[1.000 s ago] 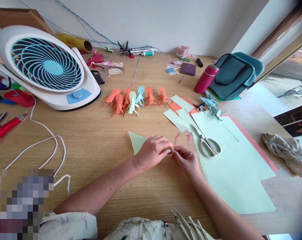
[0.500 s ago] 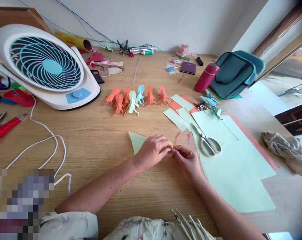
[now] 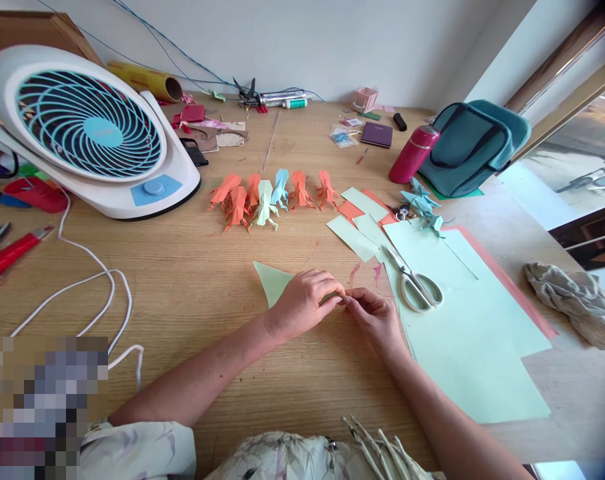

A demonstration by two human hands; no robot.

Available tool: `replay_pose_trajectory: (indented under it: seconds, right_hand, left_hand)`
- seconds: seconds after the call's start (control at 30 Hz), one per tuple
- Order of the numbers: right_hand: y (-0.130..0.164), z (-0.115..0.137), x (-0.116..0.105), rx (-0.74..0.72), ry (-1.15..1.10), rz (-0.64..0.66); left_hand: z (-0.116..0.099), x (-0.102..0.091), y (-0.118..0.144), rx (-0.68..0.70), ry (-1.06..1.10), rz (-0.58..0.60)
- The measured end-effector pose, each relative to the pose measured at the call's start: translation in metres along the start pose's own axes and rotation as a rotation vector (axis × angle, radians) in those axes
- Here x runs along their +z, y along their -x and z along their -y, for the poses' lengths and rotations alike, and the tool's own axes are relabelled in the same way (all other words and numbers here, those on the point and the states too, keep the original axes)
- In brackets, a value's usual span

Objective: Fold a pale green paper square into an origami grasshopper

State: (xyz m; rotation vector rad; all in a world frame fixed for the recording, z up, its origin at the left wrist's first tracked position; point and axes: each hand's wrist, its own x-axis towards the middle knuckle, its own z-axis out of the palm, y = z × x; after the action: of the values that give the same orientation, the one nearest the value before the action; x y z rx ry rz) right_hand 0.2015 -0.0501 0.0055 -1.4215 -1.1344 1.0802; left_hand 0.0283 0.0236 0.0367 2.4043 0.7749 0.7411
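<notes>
The work surface was a light wooden table [image 3: 182, 280] pushed against a white wall, with a window frame to the right. On it, just ahead of the person, lay a pale green folded paper [image 3: 272, 282], its pointed corner sticking out to the left. The left hand [image 3: 305, 303] lay over the paper with fingers curled down, pressing it flat, and the right hand [image 3: 375, 317] met it at the fingertips, thumb and forefinger pinched on the paper's right end.

Beyond the hands stood a row of orange, green and blue origami figures [image 3: 267, 197]. To the right, scissors [image 3: 415, 283] rested on large pale green sheets [image 3: 472, 347], with smaller cut pieces and blue folded figures just behind them. A white and teal desk fan [image 3: 89, 130] stood at far left, its white cord [image 3: 97, 293] looping over the wood. A magenta flask [image 3: 413, 155] and a teal bag [image 3: 475, 147] sat at far right, and a crumpled cloth [image 3: 569, 303] lay near the table's right edge.
</notes>
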Motion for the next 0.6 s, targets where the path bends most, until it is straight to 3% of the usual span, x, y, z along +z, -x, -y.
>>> replay_pose_trajectory:
  seconds: [0.6]
  right_hand:
    - [-0.0039,0.0026,-0.0006,0.019,-0.035,0.000]
  left_hand:
    - [0.0031,-0.0035,-0.0018,0.029,0.030,0.023]
